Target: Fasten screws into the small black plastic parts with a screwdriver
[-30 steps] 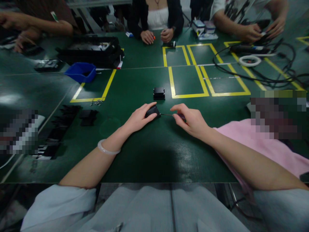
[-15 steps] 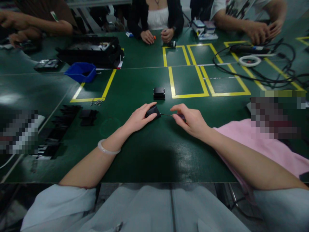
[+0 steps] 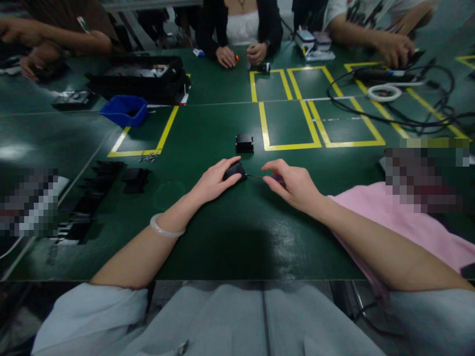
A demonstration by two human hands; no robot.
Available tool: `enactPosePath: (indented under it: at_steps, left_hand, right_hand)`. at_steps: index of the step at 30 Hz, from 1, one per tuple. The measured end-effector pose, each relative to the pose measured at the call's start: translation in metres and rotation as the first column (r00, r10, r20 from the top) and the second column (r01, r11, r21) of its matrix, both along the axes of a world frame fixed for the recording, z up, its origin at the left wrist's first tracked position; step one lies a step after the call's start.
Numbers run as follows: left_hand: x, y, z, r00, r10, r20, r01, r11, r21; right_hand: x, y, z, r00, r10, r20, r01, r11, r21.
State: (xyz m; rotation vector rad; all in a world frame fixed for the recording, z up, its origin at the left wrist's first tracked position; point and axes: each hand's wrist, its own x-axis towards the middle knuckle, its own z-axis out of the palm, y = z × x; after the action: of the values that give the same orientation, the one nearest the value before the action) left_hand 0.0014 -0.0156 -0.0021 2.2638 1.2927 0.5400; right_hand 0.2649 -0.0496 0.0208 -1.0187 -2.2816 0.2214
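Note:
My left hand rests on the green table, fingers curled over a small black part and pinning it down. My right hand is closed round a small screwdriver with a dark purple handle. Its thin shaft runs left and meets the right side of the black part. A second small black box sits a little farther away, just beyond both hands. A pale bangle circles my left wrist.
A blue bin and a black tray stand at the far left. Black parts lie at the near left, small screws beside them. Yellow tape squares mark the table. Cables lie far right. Other people's hands work along the far edge. Pink cloth lies at the right.
My hands stay where they were on the black part and the screwdriver. Across the table, the person at far right has shifted their hands.

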Motion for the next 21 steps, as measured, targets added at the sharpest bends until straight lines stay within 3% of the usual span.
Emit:
enactPosePath:
  at_steps: [8,16,21]
  left_hand:
    - [0.0003,0.0006,0.0000,1.000,0.004,0.000,-0.004,1.000,0.002]
    - [0.0000,0.0006,-0.0014,1.000,0.001,-0.008,-0.001,1.000,0.005]
    - [-0.0006,0.0003,-0.0007,1.000,0.000,-0.003,0.000,1.000,0.001]
  right_hand:
    - [-0.0008,-0.0002,-0.0012,1.000,0.009,-0.026,-0.007,0.998,0.057]
    - [-0.0006,0.0003,0.0016,1.000,0.002,0.007,-0.002,1.000,0.013]
    - [-0.0016,-0.0007,-0.0002,0.999,0.013,-0.035,-0.011,0.998,0.070]
